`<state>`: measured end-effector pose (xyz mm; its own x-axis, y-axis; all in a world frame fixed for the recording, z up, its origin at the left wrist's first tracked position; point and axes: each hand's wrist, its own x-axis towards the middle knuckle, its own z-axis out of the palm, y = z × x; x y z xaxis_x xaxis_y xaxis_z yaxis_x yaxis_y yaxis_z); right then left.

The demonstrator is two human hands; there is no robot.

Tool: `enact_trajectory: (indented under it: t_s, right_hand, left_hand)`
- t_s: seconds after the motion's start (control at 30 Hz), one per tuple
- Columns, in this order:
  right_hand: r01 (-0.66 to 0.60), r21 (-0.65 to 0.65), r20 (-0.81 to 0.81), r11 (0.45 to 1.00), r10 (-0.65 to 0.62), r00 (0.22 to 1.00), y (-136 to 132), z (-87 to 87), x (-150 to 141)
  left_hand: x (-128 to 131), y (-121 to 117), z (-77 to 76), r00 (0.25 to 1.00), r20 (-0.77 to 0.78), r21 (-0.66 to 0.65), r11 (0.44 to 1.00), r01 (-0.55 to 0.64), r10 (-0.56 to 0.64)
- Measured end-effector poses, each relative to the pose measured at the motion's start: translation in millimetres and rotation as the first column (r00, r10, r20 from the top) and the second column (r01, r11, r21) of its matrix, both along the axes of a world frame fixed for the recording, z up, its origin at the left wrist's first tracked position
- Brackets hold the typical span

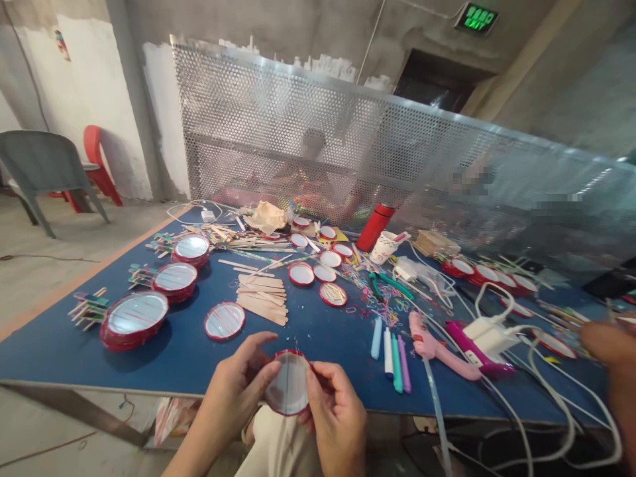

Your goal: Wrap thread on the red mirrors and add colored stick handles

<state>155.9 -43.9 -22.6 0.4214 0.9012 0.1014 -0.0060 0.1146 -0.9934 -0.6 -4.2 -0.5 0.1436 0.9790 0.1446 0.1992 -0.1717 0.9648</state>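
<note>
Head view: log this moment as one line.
left hand: holds red-rimmed round disc | right hand: holds its rim | blue table: wooden craft sticks, pink glue gun | right edge: another person's hand

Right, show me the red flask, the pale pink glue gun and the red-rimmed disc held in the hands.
red flask [375,227], head view, on its body
pale pink glue gun [431,347], head view, on its body
red-rimmed disc [289,384], head view, on its middle

Round frames [134,320] left on tabletop [44,351]; wooden craft sticks [262,299] right of them; markers [390,363] just left of glue guns [437,348]; perforated metal screen [298,112] behind tabletop.
</note>
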Motion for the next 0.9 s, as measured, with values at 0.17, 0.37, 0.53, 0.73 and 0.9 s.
enact_trajectory:
  t_s: [0.17, 0.37, 0.53, 0.73, 0.9]
  right_hand:
    - [0.041, -0.028, -0.008, 0.999, -0.041, 0.999, 16, 5.1, 20]
    - [0.132, -0.078, 0.03, 0.988, -0.13, 0.991, 37, 19.7, 57]
    - [0.171, -0.066, 0.053, 0.983, -0.168, 0.984, 42, 19.0, 63]
    - [0.069, -0.076, 0.063, 0.995, -0.064, 0.996, 46, 31.2, 37]
    - [-0.214, -0.067, 0.12, 0.974, 0.221, 0.968, 64, 48.8, -11]
  left_hand:
    - [5, -1, -0.9, 0.963, 0.253, -0.065, 0.994, -0.083, 0.097]
    - [7, -5, 4.5, 0.965, 0.204, -0.104, 0.984, -0.145, 0.164]
    - [-7, 0, -5.1, 0.993, 0.118, -0.064, 0.998, 0.025, -0.017]
    - [-19, -7, -3.7, 0.919, 0.14, -0.023, 0.927, 0.374, -0.368]
    - [-22, -13, -2.8, 0.873, 0.228, -0.159, 0.868, 0.471, -0.431]
